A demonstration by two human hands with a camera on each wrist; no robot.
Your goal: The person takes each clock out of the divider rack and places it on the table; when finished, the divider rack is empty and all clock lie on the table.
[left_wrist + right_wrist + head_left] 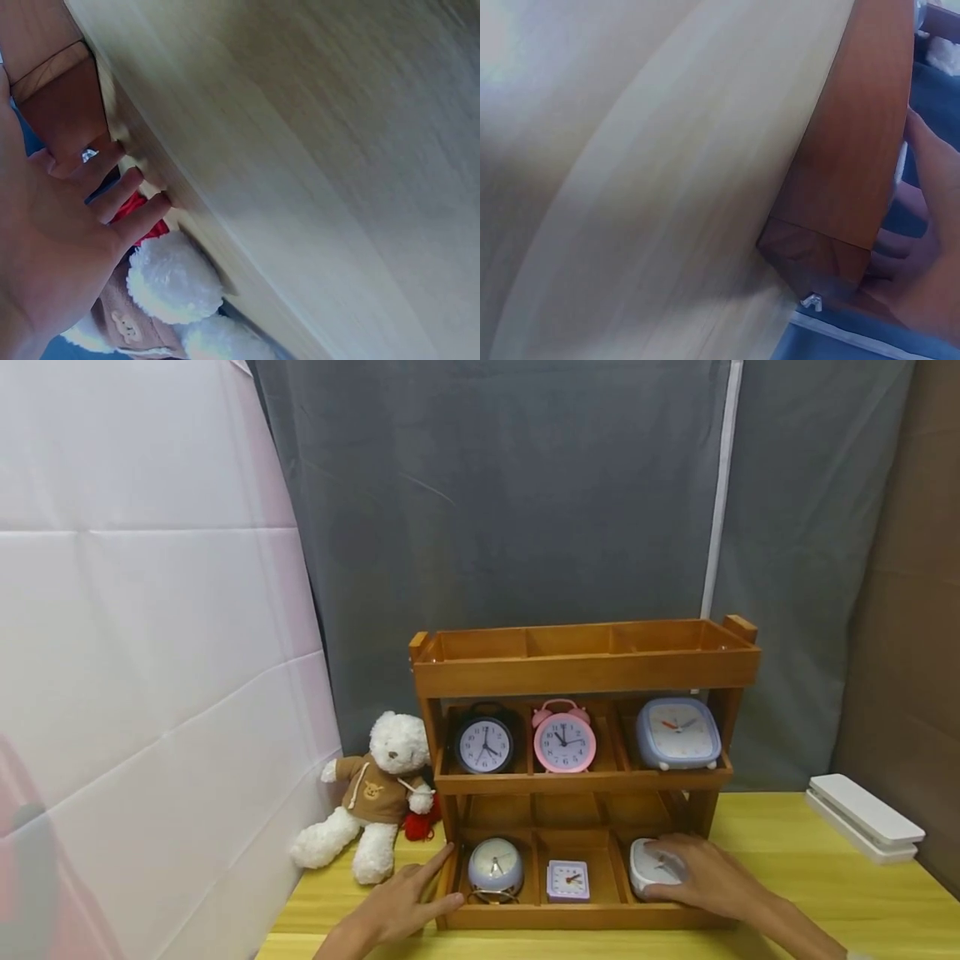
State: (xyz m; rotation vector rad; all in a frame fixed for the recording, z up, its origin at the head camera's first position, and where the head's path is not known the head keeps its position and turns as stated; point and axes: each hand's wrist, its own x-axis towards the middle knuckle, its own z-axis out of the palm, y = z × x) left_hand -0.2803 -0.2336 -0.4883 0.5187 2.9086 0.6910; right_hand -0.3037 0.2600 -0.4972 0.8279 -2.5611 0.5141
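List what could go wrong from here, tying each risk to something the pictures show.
The right hand holds the white rounded-square clock at lower right; it might catch on the front rim of the brown wooden rack if slid forward.

The left hand touches the rack's left end; a push might shift the rack and topple the round pink twin-bell alarm clock.

On my head camera I see a white teddy bear (pixel 377 802) seated on the yellow wood-grain counter (pixel 780 843), in a brown hoodie (pixel 386 808) with an animal-face emblem. Just beside it I make out something red (pixel 420 825), partly hidden. Well apart, near the counter's right edge, lies a long white two-layered object (pixel 866 818). I have a creased white sheet (pixel 150 610) at left, a dark grey curtain (pixel 510 502) behind, and a brown panel (pixel 907 652) at right.
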